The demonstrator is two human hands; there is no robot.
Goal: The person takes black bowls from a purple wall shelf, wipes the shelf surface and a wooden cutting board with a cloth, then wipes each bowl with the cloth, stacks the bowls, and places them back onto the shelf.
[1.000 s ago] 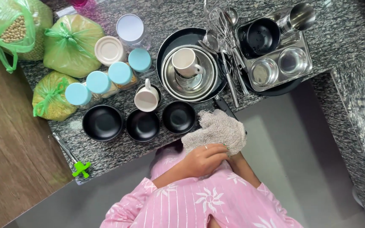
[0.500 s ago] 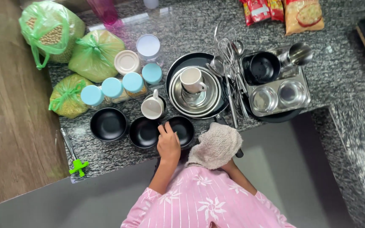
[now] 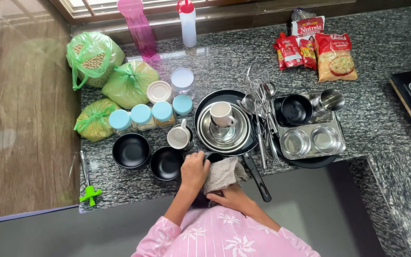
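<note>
Cloth (image 3: pixel 223 173), coarse beige knit, is bunching into a round black bowl (image 3: pixel 213 156) at the granite counter (image 3: pixel 386 114) edge. Right hand (image 3: pixel 234 197) is gripping the cloth from below, fingers curled shut. Left hand (image 3: pixel 194 171) is clasping the bowl rim. Two matching black bowls (image 3: pixel 131 151) are sitting leftward; steel plates (image 3: pixel 224 128) are stacking behind.

On the speckled granite counter (image 3: pixel 381 109), the left hand (image 3: pixel 194 172) gripped a small black bowl (image 3: pixel 213 156) while the right hand (image 3: pixel 231 196) pressed a beige knitted cloth (image 3: pixel 222 173) against it. Two matching black bowls (image 3: pixel 131 151) sat beside it, near a white ceramic mug (image 3: pixel 179 137).
</note>
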